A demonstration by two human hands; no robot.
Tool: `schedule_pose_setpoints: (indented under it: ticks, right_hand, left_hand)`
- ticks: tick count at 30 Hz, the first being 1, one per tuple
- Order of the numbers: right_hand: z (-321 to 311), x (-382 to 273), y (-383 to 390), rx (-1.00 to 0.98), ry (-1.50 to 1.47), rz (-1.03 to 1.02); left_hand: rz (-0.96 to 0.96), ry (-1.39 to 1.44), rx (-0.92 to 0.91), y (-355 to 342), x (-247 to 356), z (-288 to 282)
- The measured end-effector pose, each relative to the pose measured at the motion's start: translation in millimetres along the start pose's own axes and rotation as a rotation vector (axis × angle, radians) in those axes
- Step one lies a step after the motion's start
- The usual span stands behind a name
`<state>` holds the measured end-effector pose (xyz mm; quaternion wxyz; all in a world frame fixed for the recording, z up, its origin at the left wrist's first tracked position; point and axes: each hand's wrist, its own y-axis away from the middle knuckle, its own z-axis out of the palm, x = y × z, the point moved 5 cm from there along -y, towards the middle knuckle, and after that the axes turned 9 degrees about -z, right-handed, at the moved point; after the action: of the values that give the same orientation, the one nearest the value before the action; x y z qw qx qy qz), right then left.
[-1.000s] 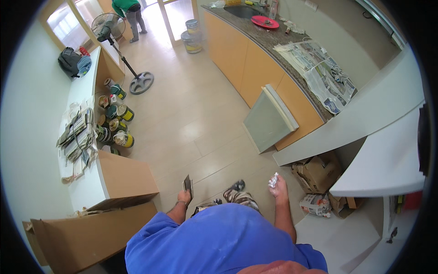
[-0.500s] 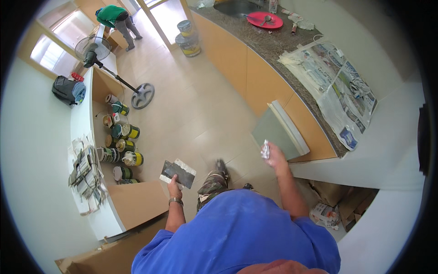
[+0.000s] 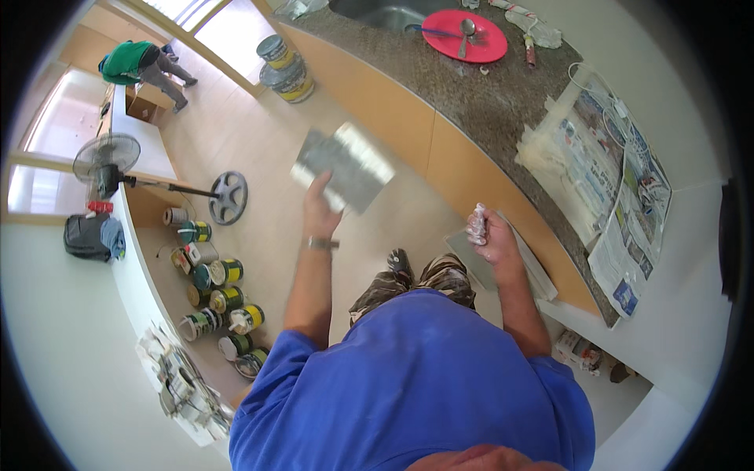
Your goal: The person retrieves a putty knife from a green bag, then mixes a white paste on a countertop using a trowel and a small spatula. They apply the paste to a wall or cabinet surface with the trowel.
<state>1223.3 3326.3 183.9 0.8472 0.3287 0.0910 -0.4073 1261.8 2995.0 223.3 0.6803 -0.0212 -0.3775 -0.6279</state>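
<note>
My left hand [image 3: 320, 213], raised ahead of my body, grips a flat grey metal plate [image 3: 353, 174] by its near edge, thumb on top. Whitish paste is smeared along parts of the plate. On the other side, my right hand [image 3: 500, 242] is closed round a small crumpled white thing [image 3: 477, 224], perhaps a rag or paper; its kind is not clear. Beneath that hand, flat panels [image 3: 525, 261] lean against the wooden cabinet front [image 3: 455, 157].
A curved stone counter [image 3: 471, 102] bears a red plate [image 3: 465, 36] with a spoon and newspapers [image 3: 628, 235]. Several paint cans [image 3: 226, 298] stand low on the left, near a standing fan [image 3: 107, 161]. Stacked buckets [image 3: 287, 77] stand ahead. A person in green [image 3: 133, 64] bends over far left.
My left hand has lifted the metal plate forward and up. My right hand still grips the white thing. The view has shifted toward the counter, and I have stepped forward.
</note>
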Motion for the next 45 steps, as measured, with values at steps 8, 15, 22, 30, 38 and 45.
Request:
schedule_pose_setpoints:
  ticks: [8,15,22,30,38,45]
  right_hand:
    - [41.4,-60.4,-73.8,0.024,0.009,-0.126]
    - [82.4,-131.8,-143.6,0.263,0.236,-0.274]
    - [91.1,-156.1,-195.1,0.257,-0.033,-0.401]
    - [99.1,-121.1,-204.3,0.439,-0.193,-0.594]
    - [114.5,-100.6,-207.6,0.558,-0.282,-0.72]
    - [118.8,-98.5,-219.5,0.53,-0.298,-0.758]
  left_hand:
    - [-0.298,-0.075,-0.303,-224.0,-12.9,170.3]
    - [-0.432,-0.532,-0.218,-293.0,7.1,158.1]
    - [-0.353,-1.319,-0.392,-340.5,51.7,173.1]
    - [0.519,-2.05,-0.611,-385.7,89.2,230.1]
    - [0.123,-1.636,-0.648,-461.5,49.9,275.3]
    - [-0.098,-1.436,-0.642,-501.2,2.0,286.2]
